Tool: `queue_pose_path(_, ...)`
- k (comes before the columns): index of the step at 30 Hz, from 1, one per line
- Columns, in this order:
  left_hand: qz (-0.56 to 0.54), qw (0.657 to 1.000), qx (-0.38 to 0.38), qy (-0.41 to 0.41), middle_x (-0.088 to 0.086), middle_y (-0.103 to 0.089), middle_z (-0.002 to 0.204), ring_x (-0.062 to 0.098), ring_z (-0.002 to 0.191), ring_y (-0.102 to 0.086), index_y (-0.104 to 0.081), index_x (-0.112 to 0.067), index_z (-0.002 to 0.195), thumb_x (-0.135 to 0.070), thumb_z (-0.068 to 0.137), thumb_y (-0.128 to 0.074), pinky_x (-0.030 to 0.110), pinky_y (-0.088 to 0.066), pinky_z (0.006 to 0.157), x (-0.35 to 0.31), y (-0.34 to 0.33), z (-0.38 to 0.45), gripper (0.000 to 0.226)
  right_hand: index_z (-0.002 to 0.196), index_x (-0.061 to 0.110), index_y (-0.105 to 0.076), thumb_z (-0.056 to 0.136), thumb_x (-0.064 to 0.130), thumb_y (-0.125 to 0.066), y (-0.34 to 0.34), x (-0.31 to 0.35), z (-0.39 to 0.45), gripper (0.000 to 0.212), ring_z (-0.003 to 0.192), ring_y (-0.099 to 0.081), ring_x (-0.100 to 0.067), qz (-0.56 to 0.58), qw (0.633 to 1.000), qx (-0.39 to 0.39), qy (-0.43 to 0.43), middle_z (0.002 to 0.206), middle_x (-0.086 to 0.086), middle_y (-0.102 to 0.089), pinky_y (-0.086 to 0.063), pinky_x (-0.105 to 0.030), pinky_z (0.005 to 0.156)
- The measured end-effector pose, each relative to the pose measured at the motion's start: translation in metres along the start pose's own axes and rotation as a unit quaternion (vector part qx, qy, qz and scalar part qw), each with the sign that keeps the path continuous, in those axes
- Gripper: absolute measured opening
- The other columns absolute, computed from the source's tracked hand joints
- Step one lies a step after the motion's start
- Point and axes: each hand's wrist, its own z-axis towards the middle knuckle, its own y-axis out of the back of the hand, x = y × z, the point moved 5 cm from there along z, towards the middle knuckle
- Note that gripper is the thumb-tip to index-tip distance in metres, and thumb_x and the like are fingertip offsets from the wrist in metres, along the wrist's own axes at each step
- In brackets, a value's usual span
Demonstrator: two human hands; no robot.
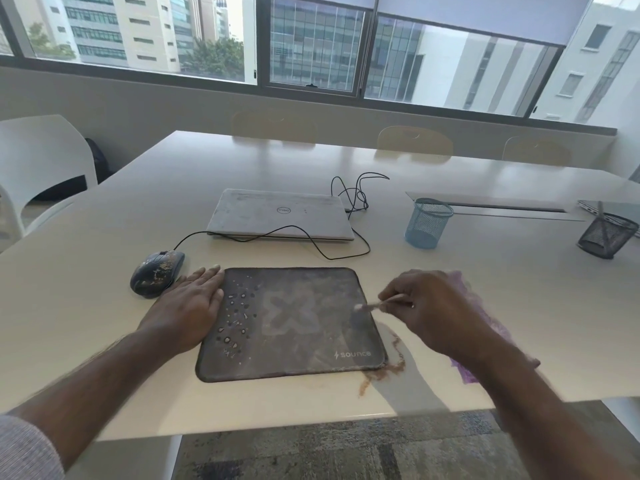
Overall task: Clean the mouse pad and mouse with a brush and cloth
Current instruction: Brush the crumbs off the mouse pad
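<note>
A dark, dusty mouse pad lies on the white table in front of me, with droplets and specks along its left side. My left hand rests flat with straight fingers on the pad's left edge. A black wired mouse smeared with brownish dirt sits just left of that hand. My right hand pinches a thin brush whose tip touches the pad's right edge. A purple cloth lies under and behind my right hand, partly hidden.
Brown dirt is piled on the table by the pad's front right corner. A shut grey laptop with black cables lies beyond the pad. A blue mesh cup and a black mesh cup stand at the right.
</note>
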Motion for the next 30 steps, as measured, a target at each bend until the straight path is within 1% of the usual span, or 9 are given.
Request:
queue_pose_path(2, -0.002, 1.0, 0.0, 0.001, -0.01, -0.016, 0.163, 0.005, 0.15, -0.008, -0.021, -0.021, 0.156, -0.038, 0.106, -0.025, 0.027, -0.006, 0.121, 0.0, 0.0, -0.001, 0.054, 0.081, 0.022, -0.078, 0.079, 0.032, -0.081, -0.01, 0.005, -0.004, 0.011, 0.062, -0.061, -0.005, -0.003, 0.998, 0.065, 0.007, 0.069, 0.009, -0.071, -0.045, -0.023, 0.072)
queue_pose_path(6, 0.0, 1.0, 0.001, 0.001, -0.01, -0.016, 0.163, 0.006, 0.15, -0.009, -0.021, -0.021, 0.157, -0.037, 0.106, -0.025, 0.027, -0.006, 0.121, -0.001, 0.0, 0.0, 0.054, 0.081, 0.02, -0.079, 0.082, 0.029, -0.079, 0.002, 0.007, -0.016, 0.009, 0.056, -0.061, 0.0, 0.033, 0.988, 0.154, -0.01, 0.06, 0.015, -0.068, -0.045, -0.014, 0.055)
queue_pose_path(8, 0.001, 1.0, -0.002, 0.002, -0.01, -0.017, 0.163, 0.006, 0.15, -0.009, -0.022, -0.02, 0.156, -0.037, 0.105, -0.026, 0.027, -0.006, 0.122, -0.001, -0.001, 0.0, 0.054, 0.08, 0.02, -0.079, 0.082, 0.027, -0.078, 0.01, 0.007, -0.021, 0.007, 0.054, -0.06, 0.0, 0.067, 0.977, 0.2, -0.02, 0.061, 0.012, -0.07, -0.049, -0.017, 0.056)
queue_pose_path(10, 0.002, 1.0, -0.005, 0.002, -0.01, -0.017, 0.163, 0.006, 0.15, -0.009, -0.022, -0.02, 0.156, -0.036, 0.105, -0.026, 0.027, -0.006, 0.122, -0.001, 0.0, 0.0, 0.053, 0.079, 0.022, -0.079, 0.081, 0.025, -0.079, 0.014, 0.004, -0.018, 0.005, 0.056, -0.063, -0.008, 0.086, 0.978, 0.187, -0.022, 0.063, 0.005, -0.072, -0.053, -0.025, 0.059)
queue_pose_path(13, 0.005, 1.0, -0.004, 0.001, -0.009, -0.016, 0.163, 0.007, 0.15, -0.009, -0.022, -0.02, 0.157, -0.036, 0.106, -0.026, 0.027, -0.006, 0.122, -0.001, 0.0, 0.0, 0.053, 0.078, 0.023, -0.079, 0.079, 0.021, -0.081, 0.018, -0.003, -0.004, 0.003, 0.057, -0.066, -0.017, 0.103, 0.993, 0.06, -0.02, 0.059, 0.002, -0.07, -0.052, -0.031, 0.06)
queue_pose_path(17, 0.006, 1.0, -0.003, 0.0, -0.01, -0.016, 0.163, 0.006, 0.15, -0.009, -0.021, -0.021, 0.157, -0.036, 0.106, -0.025, 0.027, -0.006, 0.121, -0.001, 0.0, 0.0, 0.053, 0.083, 0.02, -0.08, 0.078, 0.026, -0.08, 0.006, -0.001, 0.006, 0.007, 0.058, -0.06, 0.006, 0.086, 0.995, -0.045, -0.007, 0.053, 0.02, -0.061, -0.04, -0.017, 0.056)
queue_pose_path(20, 0.006, 1.0, -0.004, 0.001, -0.009, -0.017, 0.163, 0.006, 0.15, -0.01, -0.021, -0.021, 0.157, -0.036, 0.106, -0.025, 0.027, -0.006, 0.122, -0.001, 0.0, -0.001, 0.053, 0.088, 0.021, -0.08, 0.08, 0.027, -0.079, -0.011, 0.001, 0.01, 0.01, 0.068, -0.059, 0.01, 0.056, 0.997, -0.043, 0.028, 0.071, 0.016, -0.067, -0.038, -0.009, 0.062)
queue_pose_path(24, 0.007, 1.0, -0.004, -0.001, -0.009, -0.017, 0.163, 0.006, 0.15, -0.009, -0.021, -0.021, 0.157, -0.036, 0.106, -0.025, 0.026, -0.006, 0.121, -0.001, 0.0, -0.001, 0.053, 0.085, 0.023, -0.08, 0.08, 0.027, -0.08, -0.015, 0.003, 0.019, 0.006, 0.069, -0.06, 0.007, 0.056, 0.998, -0.027, 0.02, 0.069, 0.015, -0.066, -0.039, -0.007, 0.062)
queue_pose_path(30, 0.003, 1.0, -0.008, -0.001, -0.009, -0.018, 0.163, 0.006, 0.15, -0.01, -0.022, -0.021, 0.156, -0.036, 0.106, -0.026, 0.026, -0.006, 0.121, -0.001, 0.001, 0.0, 0.053, 0.08, 0.02, -0.079, 0.081, 0.026, -0.079, -0.007, 0.015, 0.001, 0.006, 0.054, -0.058, 0.007, 0.04, 0.992, 0.12, 0.004, 0.055, 0.022, -0.066, -0.038, -0.008, 0.053)
